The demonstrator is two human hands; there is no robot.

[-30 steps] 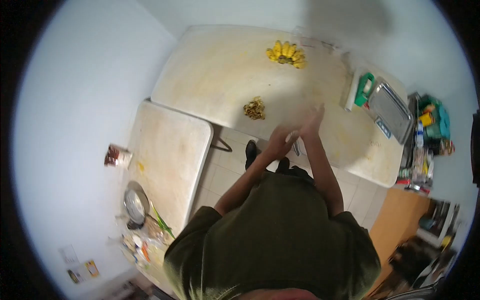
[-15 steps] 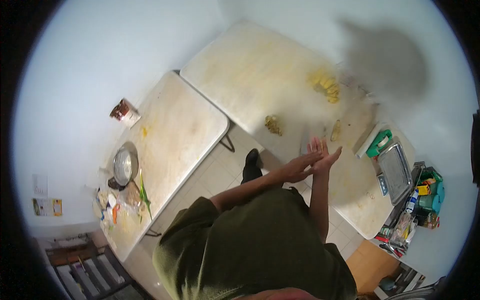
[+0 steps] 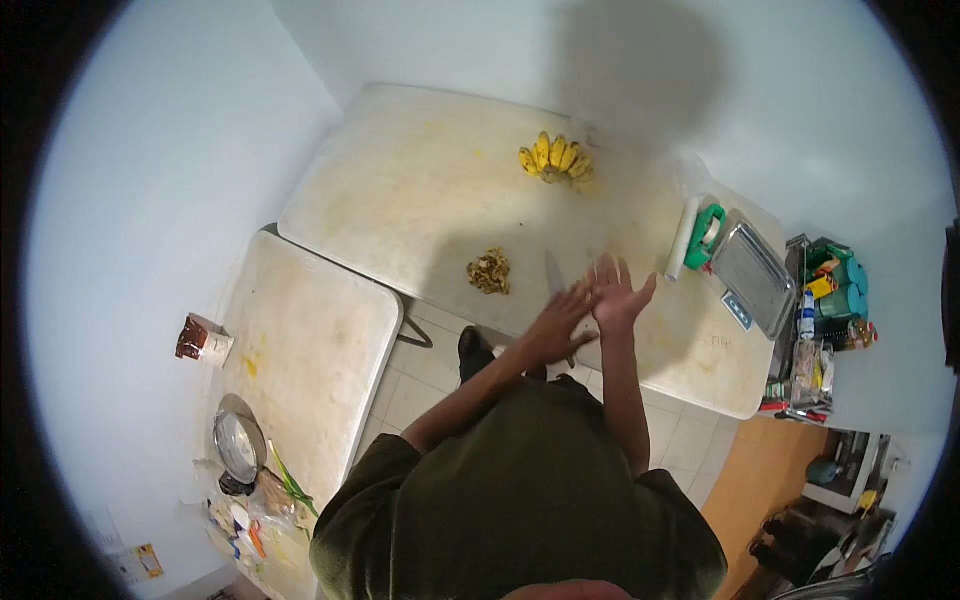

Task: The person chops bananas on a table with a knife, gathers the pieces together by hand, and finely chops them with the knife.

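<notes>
My left hand point(image 3: 560, 328) is open, its fingers stretched across toward the lower palm of my right hand point(image 3: 618, 296). The right hand is open too, palm up with fingers spread, and neither hand holds anything. Both are over the near edge of the pale table point(image 3: 400, 170). A knife point(image 3: 554, 272) lies beside my left fingers, its blade partly covered by that hand. To the left sits a small heap of brown chopped pieces point(image 3: 489, 272). Farther back on the table is a bunch of yellow bananas point(image 3: 556, 157).
A green tape dispenser point(image 3: 707, 236), a white roll point(image 3: 683, 240) and a metal tray on a scale point(image 3: 755, 278) stand at right, near a crowded rack point(image 3: 835, 300). The left table point(image 3: 310, 330) bears a metal pot point(image 3: 239, 444), a brown-and-white packet point(image 3: 203, 341) and green leaves point(image 3: 290, 478).
The view has swung, so the tables appear shifted left. My left hand has slid down from the right hand's fingers toward its lower palm. The knife blade now shows more clearly.
</notes>
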